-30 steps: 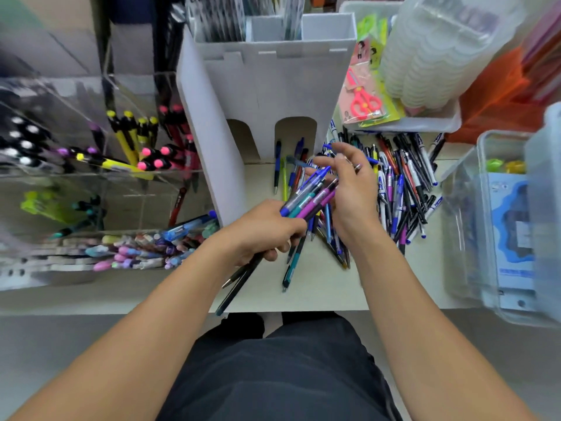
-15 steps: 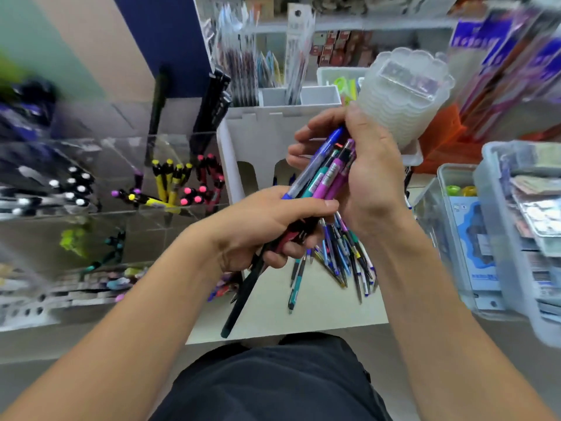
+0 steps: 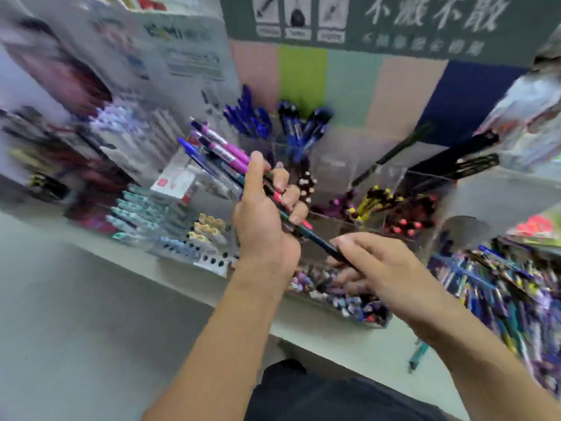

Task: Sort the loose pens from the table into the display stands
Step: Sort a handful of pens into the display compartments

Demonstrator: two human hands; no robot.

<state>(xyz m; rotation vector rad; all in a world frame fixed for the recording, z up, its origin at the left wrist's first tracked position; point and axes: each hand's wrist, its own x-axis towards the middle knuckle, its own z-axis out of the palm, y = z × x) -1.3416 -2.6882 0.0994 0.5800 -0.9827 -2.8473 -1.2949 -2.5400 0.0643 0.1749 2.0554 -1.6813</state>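
The left hand [image 3: 264,220] is gripping a bundle of slim plastic pens [image 3: 223,153], fingers curled round the barrels, purple and blue ends fanning up-left. The right hand [image 3: 376,268] is pinching the bundle's dark lower tip between thumb and fingers. Both are hovering over clear acrylic display stands [image 3: 391,189]. Loose pens [image 3: 498,293] are lying heaped at right. Since half a second ago, the bundle has swung leftward from the white box.
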